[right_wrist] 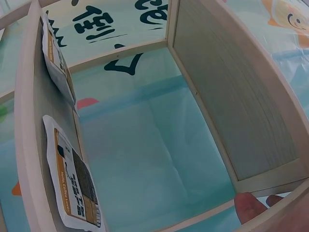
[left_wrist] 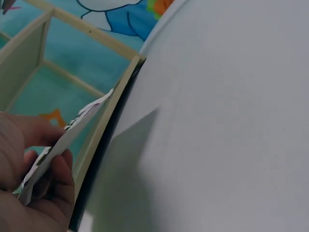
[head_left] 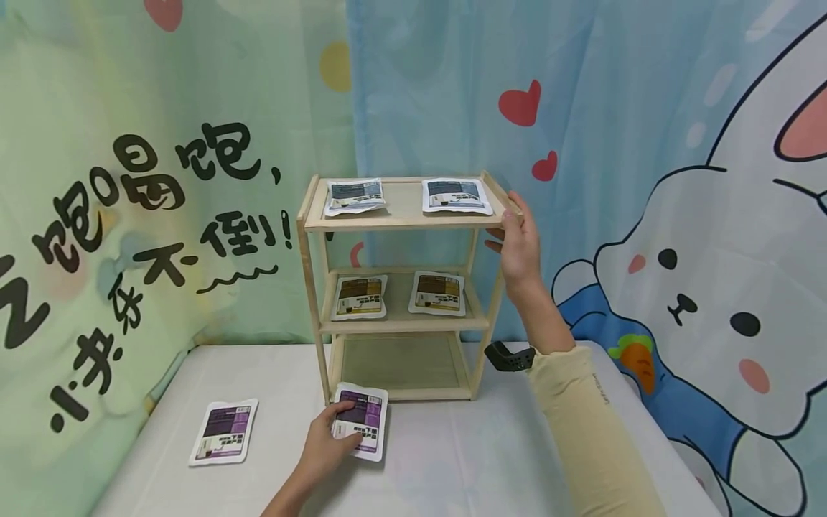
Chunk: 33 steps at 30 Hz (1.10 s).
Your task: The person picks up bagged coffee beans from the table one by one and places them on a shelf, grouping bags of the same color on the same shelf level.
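A white sachet with a purple label (head_left: pixel 368 416) is pinched between the thumb and fingers of my left hand (head_left: pixel 326 445), just in front of the shelf's bottom tier. In the left wrist view the sachet (left_wrist: pixel 72 130) appears nearly edge-on beside the wooden frame. My right hand (head_left: pixel 522 248) grips the top right corner of the small wooden shelf (head_left: pixel 403 325); its thumb (right_wrist: pixel 248 207) shows at that corner in the right wrist view. Two blue-labelled sachets, one at left (head_left: pixel 355 197) and one at right (head_left: pixel 456 196), lie on the top tier.
Yellow-brown sachets, one left (head_left: pixel 360 297) and one right (head_left: pixel 437 293), lie on the middle tier. Another purple-labelled sachet (head_left: pixel 224 432) lies on the white tabletop (head_left: pixel 465 459) at the left. A printed curtain (head_left: pixel 426 86) hangs behind the shelf.
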Motion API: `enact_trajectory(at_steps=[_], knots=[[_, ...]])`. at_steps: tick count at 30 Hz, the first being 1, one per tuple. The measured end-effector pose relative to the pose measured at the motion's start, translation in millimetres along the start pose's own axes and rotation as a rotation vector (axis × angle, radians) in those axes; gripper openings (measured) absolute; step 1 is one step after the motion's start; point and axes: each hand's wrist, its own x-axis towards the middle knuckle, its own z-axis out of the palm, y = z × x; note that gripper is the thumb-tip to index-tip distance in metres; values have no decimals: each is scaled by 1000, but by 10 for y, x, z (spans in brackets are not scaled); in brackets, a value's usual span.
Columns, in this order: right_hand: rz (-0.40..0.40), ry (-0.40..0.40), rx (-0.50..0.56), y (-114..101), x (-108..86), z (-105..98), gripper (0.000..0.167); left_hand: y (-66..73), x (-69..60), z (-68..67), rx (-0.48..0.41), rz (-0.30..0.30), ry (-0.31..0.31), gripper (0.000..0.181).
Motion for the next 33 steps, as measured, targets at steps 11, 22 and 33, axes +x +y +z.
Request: enact_trajectory(at_steps=[11,22,33], knots=[[-5,44,-14,5,22,9,51,124,433,227,-90,53,172,32],[8,39,-9,24,16,15,51,196,818,355,0,43,288,24],[4,50,9,24,-2,20,49,112,1066,349,30,-17,235,23]])
